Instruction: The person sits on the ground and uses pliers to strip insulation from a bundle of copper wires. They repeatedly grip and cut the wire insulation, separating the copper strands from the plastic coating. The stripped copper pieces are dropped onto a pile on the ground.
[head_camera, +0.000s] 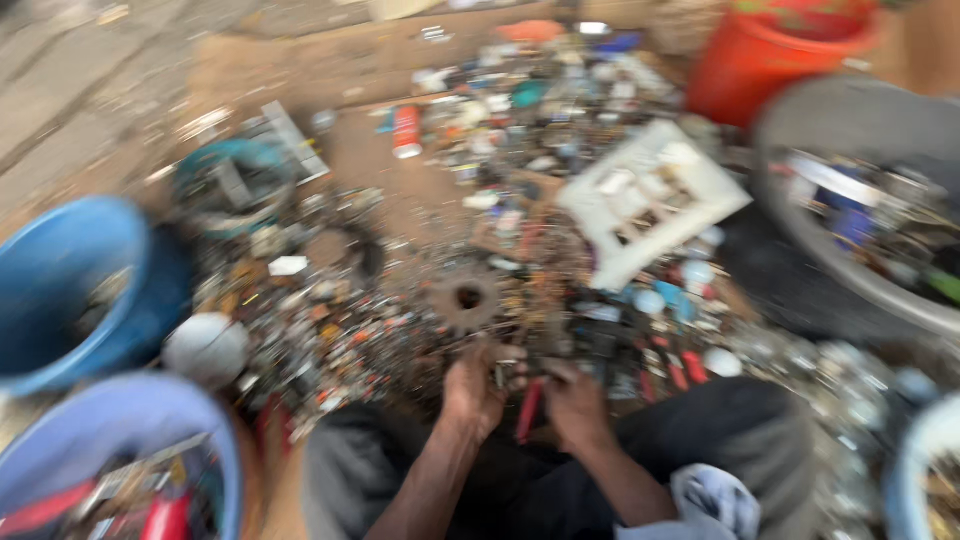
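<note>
Blurred frame. My left hand (472, 385) and right hand (575, 400) meet just below the rusty round toothed metal gear (467, 297); right grip clamped on a slim red-handled tool (528, 410), left grip: cannot tell. Beyond the gear, right: white plastic frame (648, 195). Farther: orange bucket (760, 60).

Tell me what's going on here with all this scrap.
A person sits on the ground before a wide heap of small scrap parts. The left hand holds a small metal piece, and the right hand holds a red-handled tool against it, though motion blur hides the details. A toothed gear lies just beyond the hands. Blue tubs stand to the left, a grey basin and an orange bucket to the right.
</note>
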